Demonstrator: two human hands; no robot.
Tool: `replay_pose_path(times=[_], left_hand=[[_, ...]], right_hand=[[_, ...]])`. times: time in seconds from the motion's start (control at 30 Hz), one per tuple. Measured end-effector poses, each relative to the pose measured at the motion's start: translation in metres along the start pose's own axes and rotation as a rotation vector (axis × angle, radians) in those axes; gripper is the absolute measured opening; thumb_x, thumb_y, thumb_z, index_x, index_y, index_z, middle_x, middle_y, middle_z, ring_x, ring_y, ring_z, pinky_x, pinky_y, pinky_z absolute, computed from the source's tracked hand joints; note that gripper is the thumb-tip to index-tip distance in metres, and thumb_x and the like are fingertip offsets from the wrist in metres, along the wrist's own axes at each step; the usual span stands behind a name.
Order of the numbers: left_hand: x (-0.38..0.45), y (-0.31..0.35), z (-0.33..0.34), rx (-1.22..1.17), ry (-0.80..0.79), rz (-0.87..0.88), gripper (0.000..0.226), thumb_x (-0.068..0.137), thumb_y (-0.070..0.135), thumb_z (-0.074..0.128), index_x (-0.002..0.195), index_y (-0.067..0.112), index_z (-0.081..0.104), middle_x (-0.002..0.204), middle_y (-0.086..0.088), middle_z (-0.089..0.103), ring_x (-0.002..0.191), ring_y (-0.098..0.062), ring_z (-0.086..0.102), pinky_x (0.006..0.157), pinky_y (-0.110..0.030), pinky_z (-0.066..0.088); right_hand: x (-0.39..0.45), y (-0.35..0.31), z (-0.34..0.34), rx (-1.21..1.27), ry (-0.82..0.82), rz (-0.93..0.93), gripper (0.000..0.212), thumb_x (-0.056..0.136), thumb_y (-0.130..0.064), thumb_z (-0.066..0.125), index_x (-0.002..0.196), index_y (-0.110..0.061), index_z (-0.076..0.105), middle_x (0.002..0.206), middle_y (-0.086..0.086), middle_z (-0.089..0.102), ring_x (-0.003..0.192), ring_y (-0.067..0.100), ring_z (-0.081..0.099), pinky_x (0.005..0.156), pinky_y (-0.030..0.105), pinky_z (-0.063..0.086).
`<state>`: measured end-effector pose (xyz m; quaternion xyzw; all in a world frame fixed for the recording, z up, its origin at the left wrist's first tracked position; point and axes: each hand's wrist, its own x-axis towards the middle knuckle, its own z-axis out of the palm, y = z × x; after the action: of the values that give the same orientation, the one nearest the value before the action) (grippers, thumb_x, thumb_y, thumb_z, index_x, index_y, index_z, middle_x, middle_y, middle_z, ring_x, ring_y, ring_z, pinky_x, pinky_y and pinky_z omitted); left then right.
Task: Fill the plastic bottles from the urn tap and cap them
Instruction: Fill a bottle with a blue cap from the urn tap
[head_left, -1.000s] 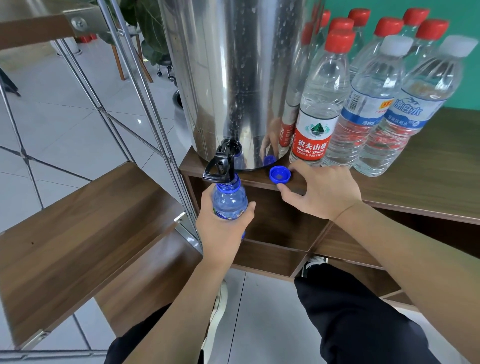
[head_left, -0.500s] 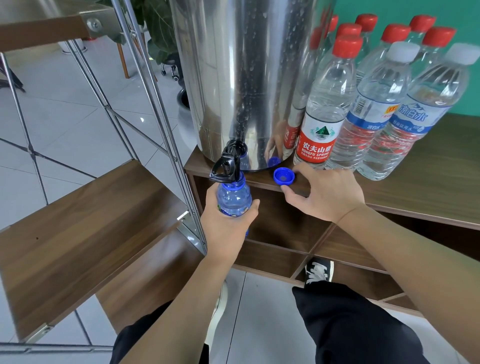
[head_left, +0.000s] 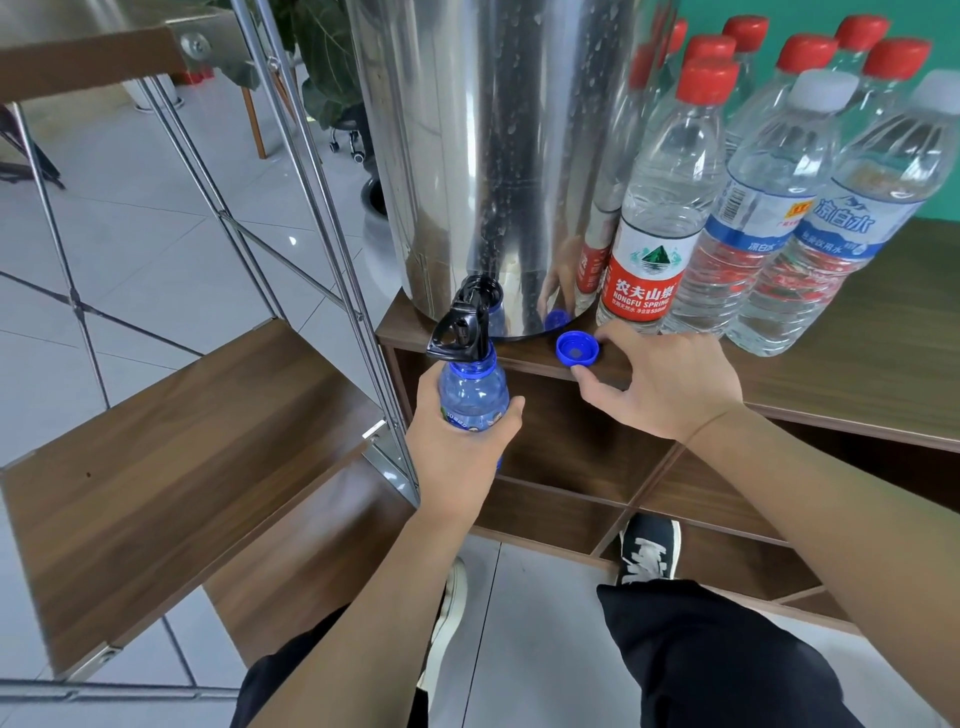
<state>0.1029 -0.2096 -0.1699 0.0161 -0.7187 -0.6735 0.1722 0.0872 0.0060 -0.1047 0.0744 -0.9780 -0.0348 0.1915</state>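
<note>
- Your left hand is wrapping round the shoulder of the blue bottle, thumb on one side and fingers on the other, holding its open mouth right up under the black tap of the urn.
- Your right hand is hovering at the shelf edge with thumb and forefinger curling in around the blue cap. The fingertips are touching its rim, but I can't tell if you're actually pinching it yet.
- That bottle is thin plastic, so it's probably going soft under a squeeze and getting heavier as it fills. Gripping at the stiffer shoulder like you're doing looks right; squeeze the belly and water is likely coming out the top.
- The cap is tiny, light and lying open side up on the wooden shelf, so take it by the ribbed rim and flip it.
- Compared with half a second ago, hardly anything is moving: same grip under the tap, cap in the same spot, your right hand staying beside it.
- The capped bottles are standing beside the urn.
</note>
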Motion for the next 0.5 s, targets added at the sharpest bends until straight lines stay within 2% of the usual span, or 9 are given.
replay_pose_path(times=[0.13, 0.4, 0.5], left_hand=[[-0.0015, -0.0017, -0.0035, 0.011, 0.005, -0.001, 0.072, 0.072, 0.017, 0.095, 0.132, 0.027, 0.056, 0.116, 0.017, 0.068, 0.111, -0.002, 0.065, 0.096, -0.022, 0.055], [-0.0010, -0.0051, -0.0034, 0.004, -0.008, -0.012, 0.074, 0.072, 0.016, 0.095, 0.134, 0.021, 0.056, 0.118, 0.014, 0.068, 0.112, -0.004, 0.066, 0.098, -0.027, 0.056], [-0.0006, -0.0054, -0.0026, 0.001, -0.003, -0.018, 0.074, 0.071, 0.017, 0.095, 0.134, 0.022, 0.056, 0.118, 0.013, 0.068, 0.112, -0.005, 0.066, 0.099, -0.031, 0.057]], right_hand=[[0.0000, -0.0061, 0.0009, 0.020, 0.004, -0.001, 0.058, 0.091, -0.070, 0.042, 0.117, -0.023, 0.065, 0.050, -0.009, 0.036, 0.048, 0.016, 0.044, 0.048, 0.022, 0.037], [-0.0031, -0.0044, 0.0015, 0.040, 0.010, 0.005, 0.061, 0.091, -0.071, 0.039, 0.118, -0.023, 0.064, 0.052, -0.005, 0.047, 0.050, 0.019, 0.051, 0.050, 0.026, 0.046], [-0.0032, -0.0040, 0.0012, 0.045, 0.015, 0.012, 0.060, 0.091, -0.071, 0.039, 0.117, -0.023, 0.064, 0.050, -0.008, 0.040, 0.047, 0.018, 0.047, 0.048, 0.023, 0.041]])
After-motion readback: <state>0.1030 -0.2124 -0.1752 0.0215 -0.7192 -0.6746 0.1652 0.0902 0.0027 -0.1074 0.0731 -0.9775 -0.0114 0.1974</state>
